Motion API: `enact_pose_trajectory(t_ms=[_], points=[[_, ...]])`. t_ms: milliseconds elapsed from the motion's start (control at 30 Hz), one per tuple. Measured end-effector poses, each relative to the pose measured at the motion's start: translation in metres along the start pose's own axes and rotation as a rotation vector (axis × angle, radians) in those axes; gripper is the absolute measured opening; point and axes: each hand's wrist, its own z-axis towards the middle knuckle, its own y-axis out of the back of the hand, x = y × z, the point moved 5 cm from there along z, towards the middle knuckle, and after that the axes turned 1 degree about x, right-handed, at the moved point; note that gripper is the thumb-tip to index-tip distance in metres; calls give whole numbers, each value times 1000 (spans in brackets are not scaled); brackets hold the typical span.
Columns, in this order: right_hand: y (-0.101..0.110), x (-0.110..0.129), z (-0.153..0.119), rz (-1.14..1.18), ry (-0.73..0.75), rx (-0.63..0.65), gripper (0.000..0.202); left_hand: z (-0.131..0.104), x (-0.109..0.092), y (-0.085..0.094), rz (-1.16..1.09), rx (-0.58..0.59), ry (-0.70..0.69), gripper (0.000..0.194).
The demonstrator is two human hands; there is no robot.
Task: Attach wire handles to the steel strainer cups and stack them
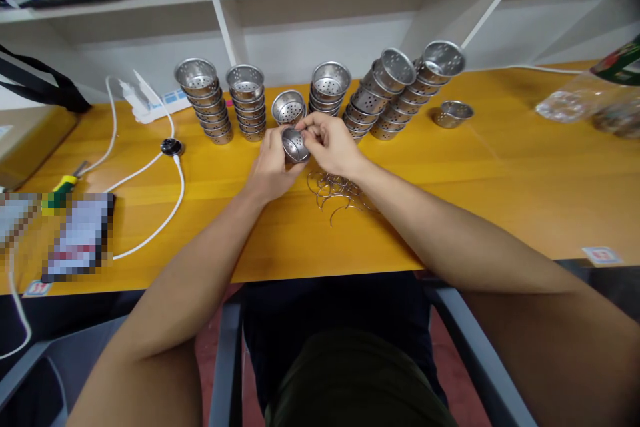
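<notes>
My left hand (pixel 273 163) is closed around a small perforated metal cup (pixel 295 145), its opening tilted up toward me. A thin curved line, perhaps a wire, crosses the inside of that cup. At the cup's right rim the fingers of my right hand (pixel 330 143) are pinched together; what lies between the fingertips is hidden. Just below my right hand, a loose tangle of thin curved metal wires (pixel 333 195) lies on the wooden table (pixel 280 240). Right behind the held cup stands another perforated cup (pixel 289 107).
Stacks of perforated cups (pixel 204 100) line the back of the table, some leaning. A single cup (pixel 453 115) stands at right, near a plastic bottle (pixel 575 97). On the left lie white cables (pixel 180 207), a power strip (pixel 160 105), a screwdriver (pixel 61 193) and a blurred-out flat object (pixel 80 233).
</notes>
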Motion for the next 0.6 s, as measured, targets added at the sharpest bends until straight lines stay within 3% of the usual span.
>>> enact_pose_trajectory(t_ms=[133, 267, 333, 433, 500, 600], points=[[-10, -9, -5, 148, -49, -135, 37, 1, 19, 3, -53, -85, 63, 87], [8, 9, -16, 49, -59, -240, 23, 4, 43, 4, -158, -79, 61, 92], [24, 24, -16, -155, -3, -152, 16, 5, 55, 4, -245, -93, 72, 98], [39, 33, -15, -447, 31, 202, 6, 5, 64, 4, -366, -125, 92, 98], [42, 34, -17, -551, 63, 361, 5, 5, 63, 3, -401, -122, 92, 96], [43, 40, -20, -494, 159, 344, 32, 4, 56, 2, -476, -54, 66, 97]])
